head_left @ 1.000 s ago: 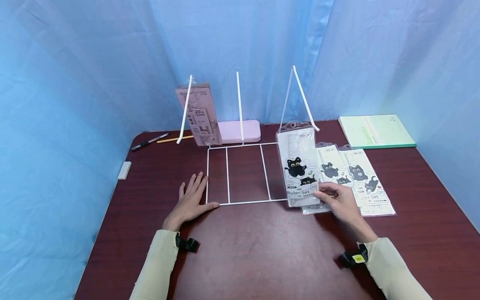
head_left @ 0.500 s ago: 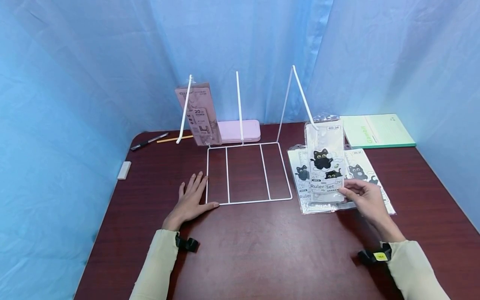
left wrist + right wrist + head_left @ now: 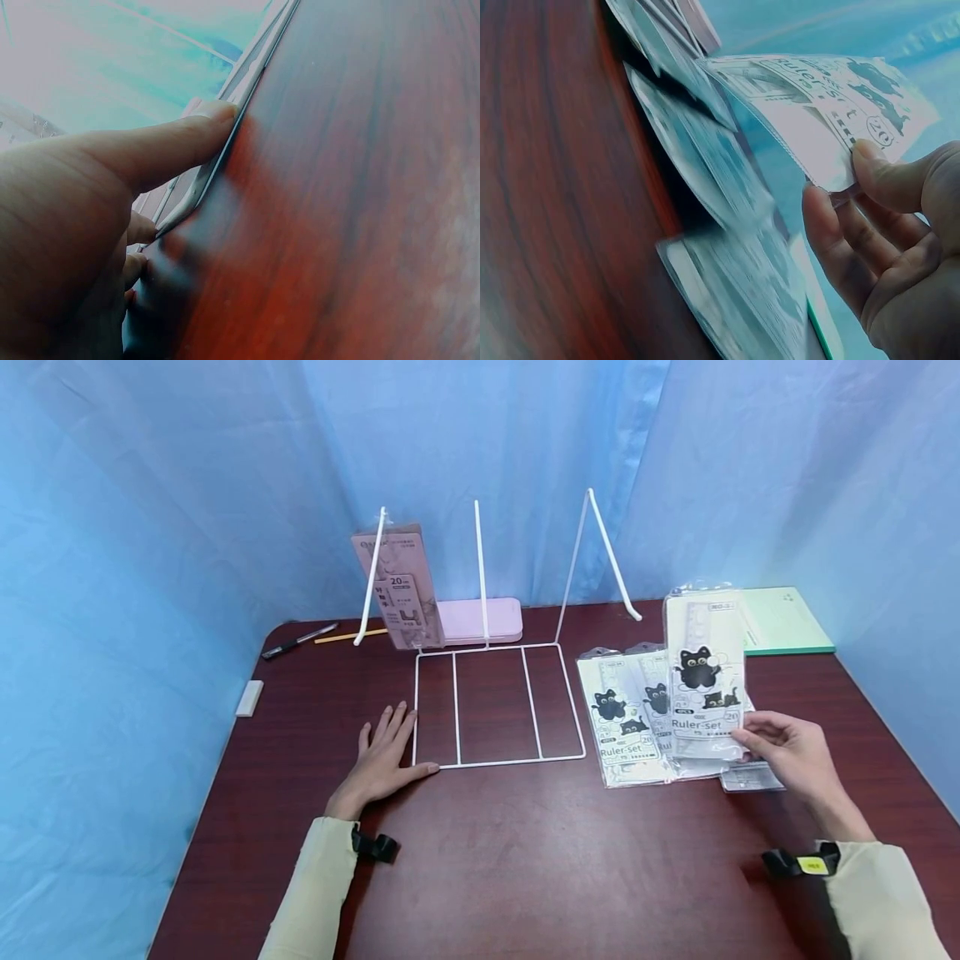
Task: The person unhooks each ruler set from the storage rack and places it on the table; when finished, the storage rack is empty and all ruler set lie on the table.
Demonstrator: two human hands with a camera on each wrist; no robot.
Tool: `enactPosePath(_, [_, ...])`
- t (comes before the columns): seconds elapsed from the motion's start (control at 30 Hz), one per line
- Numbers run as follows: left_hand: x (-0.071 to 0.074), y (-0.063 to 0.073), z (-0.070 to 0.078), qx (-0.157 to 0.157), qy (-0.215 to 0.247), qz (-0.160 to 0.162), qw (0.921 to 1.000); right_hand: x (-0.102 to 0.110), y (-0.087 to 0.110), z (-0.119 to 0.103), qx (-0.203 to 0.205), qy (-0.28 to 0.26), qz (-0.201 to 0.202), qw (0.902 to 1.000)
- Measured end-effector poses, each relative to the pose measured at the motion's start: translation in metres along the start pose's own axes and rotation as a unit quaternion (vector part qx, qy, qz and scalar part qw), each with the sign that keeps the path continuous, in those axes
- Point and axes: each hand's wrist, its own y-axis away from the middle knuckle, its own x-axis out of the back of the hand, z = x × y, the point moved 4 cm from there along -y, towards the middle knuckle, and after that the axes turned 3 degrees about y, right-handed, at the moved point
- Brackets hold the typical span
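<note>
My right hand (image 3: 795,752) pinches the lower right corner of a clear-packed ruler set (image 3: 705,660) with black cats. It is held upright above the other packs, and the right wrist view shows thumb and fingertips on its edge (image 3: 870,112). Similar ruler sets lie on the table: one at the left (image 3: 618,718), one beside it (image 3: 654,681), and one mostly hidden behind the held pack (image 3: 752,778). My left hand (image 3: 382,764) rests flat with spread fingers at the front left corner of a white wire rack (image 3: 457,710). Its thumb (image 3: 210,124) touches the wire.
A pink pack (image 3: 416,560) hangs on the rack's left prong. Behind the rack lies a lilac case (image 3: 502,618). A pen (image 3: 296,642), a yellow pencil (image 3: 337,638) and a white eraser (image 3: 250,698) are at the left. A green notebook (image 3: 795,622) lies at the back right.
My right hand has carried the held ruler set rightward, from by the rack's right prong to over the rightmost pack. My left hand stays in place.
</note>
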Motion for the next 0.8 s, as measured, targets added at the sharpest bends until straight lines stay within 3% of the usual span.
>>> enactPosePath(0.27, [0.001, 0.0, 0.0, 0.001, -0.001, 0.002, 1.0, 0.031, 0.0, 0.016, -0.043, 0.004, -0.019, 0.9989])
enactPosePath(0.53, [0.001, -0.001, 0.001, -0.001, 0.0, 0.0, 1.0, 0.066, 0.0, 0.044, -0.093, -0.045, -0.02, 0.9945])
enactPosePath(0.7, [0.001, -0.001, 0.0, 0.002, -0.001, 0.0, 1.0, 0.082, 0.002, 0.059, -0.106, -0.11, -0.017, 0.9881])
enactPosePath(0.8, [0.001, -0.001, 0.0, 0.003, -0.002, 0.001, 1.0, 0.09, 0.003, 0.064, -0.116, -0.091, -0.012, 0.9891])
